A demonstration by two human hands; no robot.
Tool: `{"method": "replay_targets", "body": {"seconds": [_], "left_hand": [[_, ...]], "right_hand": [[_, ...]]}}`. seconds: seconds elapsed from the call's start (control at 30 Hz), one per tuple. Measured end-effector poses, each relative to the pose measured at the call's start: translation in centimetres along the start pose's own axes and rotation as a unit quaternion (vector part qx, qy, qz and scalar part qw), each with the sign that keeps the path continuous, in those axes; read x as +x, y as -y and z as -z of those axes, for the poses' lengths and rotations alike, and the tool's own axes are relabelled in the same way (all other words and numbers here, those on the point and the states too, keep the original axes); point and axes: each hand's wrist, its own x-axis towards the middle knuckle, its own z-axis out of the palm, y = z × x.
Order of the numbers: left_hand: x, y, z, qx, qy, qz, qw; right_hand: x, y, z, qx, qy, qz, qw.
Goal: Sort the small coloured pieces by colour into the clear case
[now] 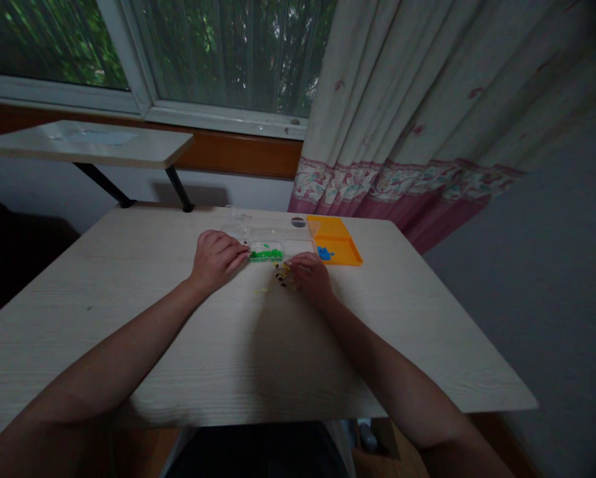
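A clear plastic compartment box [298, 248] lies open on the table, with small green pieces [267, 254] in a front compartment. My left hand [218, 259] is at the box's left front side, fingertips pressed together beside the green pieces; whatever they hold is too small to name. In front of the box, small yellow and black pieces [281, 275] are scattered on the table. Over their right edge is my right hand [312, 275], its thumb and fingers closed in a pinch. Anything between those fingertips cannot be made out.
An orange tray [345, 249] holding small blue pieces [324, 253] adjoins the box on the right. Several pale yellow bits [261, 291] lie nearer me on the wooden table [188, 352]. A raised shelf [143, 147] stands at the back left; a curtain [377, 133] hangs behind.
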Motion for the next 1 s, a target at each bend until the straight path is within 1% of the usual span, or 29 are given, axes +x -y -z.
{"method": "replay_targets", "body": {"seconds": [0.27,0.5,0.63,0.8,1.0], "left_hand": [[0.0,1.9,-0.2,0.026,-0.009,0.09,0.996],[-0.3,3.1,-0.4,0.032,-0.004,0.126,0.992],[-0.4,3.3,-0.5,0.026,0.007,0.136,0.99],[-0.6,3.2,-0.7,0.029,0.013,0.138,0.99],[-0.8,3.2,-1.1,0.027,0.014,0.13,0.991]], "right_hand": [[0.2,-0.5,0.0,-0.021,-0.017,0.001,1.0],[0.2,-0.4,0.0,-0.047,-0.012,0.026,0.998],[0.1,-0.3,-0.1,-0.12,0.014,0.042,0.992],[0.1,0.3,-0.7,-0.216,0.057,0.048,0.974],[0.0,0.9,-1.1,-0.265,0.07,0.056,0.96]]}}
